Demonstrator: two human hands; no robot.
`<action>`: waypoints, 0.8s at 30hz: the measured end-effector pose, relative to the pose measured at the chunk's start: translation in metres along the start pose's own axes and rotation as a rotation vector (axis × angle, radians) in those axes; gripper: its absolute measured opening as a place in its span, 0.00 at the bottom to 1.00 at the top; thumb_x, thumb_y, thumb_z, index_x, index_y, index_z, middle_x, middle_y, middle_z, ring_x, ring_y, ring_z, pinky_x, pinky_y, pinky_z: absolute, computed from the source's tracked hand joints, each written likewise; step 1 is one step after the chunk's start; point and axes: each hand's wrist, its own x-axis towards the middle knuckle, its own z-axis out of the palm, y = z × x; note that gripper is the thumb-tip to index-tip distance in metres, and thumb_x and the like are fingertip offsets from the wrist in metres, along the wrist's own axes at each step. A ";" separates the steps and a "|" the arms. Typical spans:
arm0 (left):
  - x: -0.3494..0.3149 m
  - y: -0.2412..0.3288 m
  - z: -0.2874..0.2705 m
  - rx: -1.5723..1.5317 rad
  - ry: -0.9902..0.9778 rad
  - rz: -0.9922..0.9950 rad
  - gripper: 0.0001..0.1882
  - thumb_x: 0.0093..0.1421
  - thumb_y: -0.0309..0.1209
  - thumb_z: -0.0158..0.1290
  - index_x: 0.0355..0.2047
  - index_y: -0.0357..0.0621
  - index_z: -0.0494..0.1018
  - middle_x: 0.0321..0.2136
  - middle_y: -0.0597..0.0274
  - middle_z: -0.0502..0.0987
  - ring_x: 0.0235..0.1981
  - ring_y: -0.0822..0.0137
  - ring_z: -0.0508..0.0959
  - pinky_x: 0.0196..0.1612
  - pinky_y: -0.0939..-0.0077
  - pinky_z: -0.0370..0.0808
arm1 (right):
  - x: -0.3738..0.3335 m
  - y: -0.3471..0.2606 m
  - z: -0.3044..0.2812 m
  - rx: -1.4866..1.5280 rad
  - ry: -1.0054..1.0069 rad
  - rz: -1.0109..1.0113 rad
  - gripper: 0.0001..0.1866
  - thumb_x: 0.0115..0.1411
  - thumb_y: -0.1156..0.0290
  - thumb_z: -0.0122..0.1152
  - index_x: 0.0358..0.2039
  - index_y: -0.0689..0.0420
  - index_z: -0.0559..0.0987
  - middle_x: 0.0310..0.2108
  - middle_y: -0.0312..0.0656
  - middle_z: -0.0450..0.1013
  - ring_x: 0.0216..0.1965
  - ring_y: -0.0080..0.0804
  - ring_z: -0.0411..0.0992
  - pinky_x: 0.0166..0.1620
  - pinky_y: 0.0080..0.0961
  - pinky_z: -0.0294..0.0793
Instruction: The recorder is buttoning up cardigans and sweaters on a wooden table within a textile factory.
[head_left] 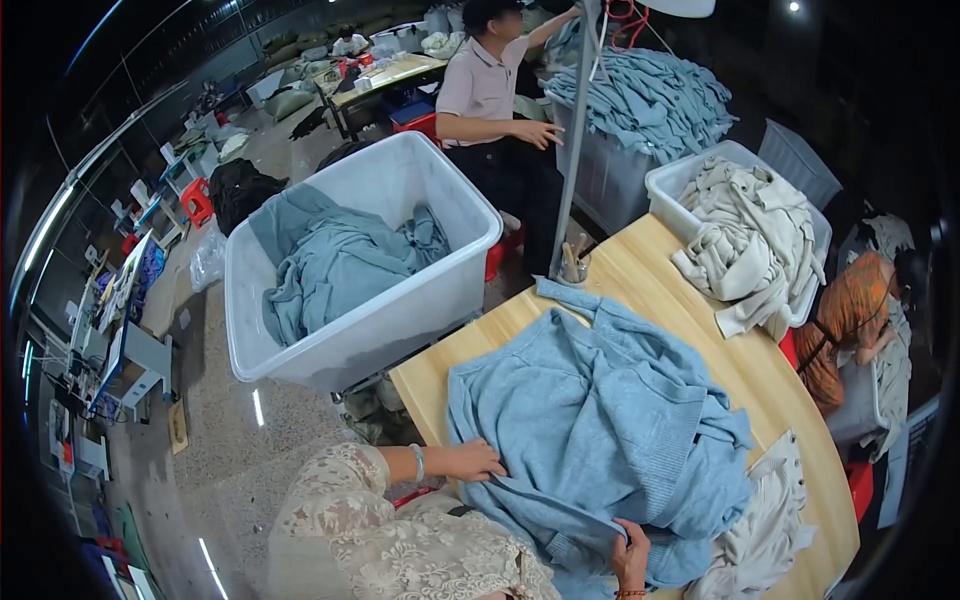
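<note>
Blue knitwear (570, 400) lies heaped on the counter (670, 275), your left hand (475, 460) and right hand (630, 553) gripping its edge (556, 505) (likely an edge-straightening step), and the next move probably wants light, even tension.

Holds the left arm (335, 490) bent in the lower left of the frame, sleeved in cream lace, with the forearm (398, 462) bare past the cuff and pointing right. Wears a pale bangle (418, 462) near that wrist (432, 461). Has the left hand (472, 460) just left of the lower centre, back turned up, fingers (495, 467) directed rightward, bent and drawn together in a pinch. Holds the right hand (630, 552) near the bottom edge, right of centre, lower than the left and well apart from it. Curls its fingers in a closed grip, with the wrist roughly upright and a reddish beaded bracelet (632, 594) at the lower edge.
</note>
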 end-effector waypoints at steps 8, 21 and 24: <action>-0.032 -0.023 -0.076 -0.677 -0.066 -0.592 0.22 0.60 0.45 0.54 0.24 0.34 0.74 0.15 0.73 0.64 0.22 0.80 0.62 0.24 0.76 0.63 | -0.026 0.037 -0.047 -0.049 -0.274 0.262 0.12 0.55 0.74 0.55 0.39 0.61 0.79 0.21 0.48 0.73 0.21 0.29 0.67 0.29 0.28 0.69; 0.132 -0.127 -0.125 -0.002 0.503 -0.222 0.19 0.50 0.26 0.56 0.44 0.42 0.70 0.45 0.48 0.71 0.47 0.47 0.70 0.48 0.60 0.69 | 0.163 -0.007 -0.077 -0.094 0.433 0.269 0.12 0.56 0.71 0.59 0.41 0.58 0.78 0.32 0.45 0.77 0.20 0.31 0.74 0.25 0.28 0.73; 0.188 -0.164 -0.145 0.157 0.578 -0.182 0.23 0.49 0.25 0.56 0.48 0.44 0.68 0.50 0.50 0.69 0.50 0.49 0.68 0.51 0.58 0.66 | 0.239 0.015 -0.073 0.167 0.493 0.475 0.26 0.55 0.71 0.61 0.54 0.60 0.69 0.45 0.51 0.73 0.19 0.30 0.74 0.19 0.23 0.73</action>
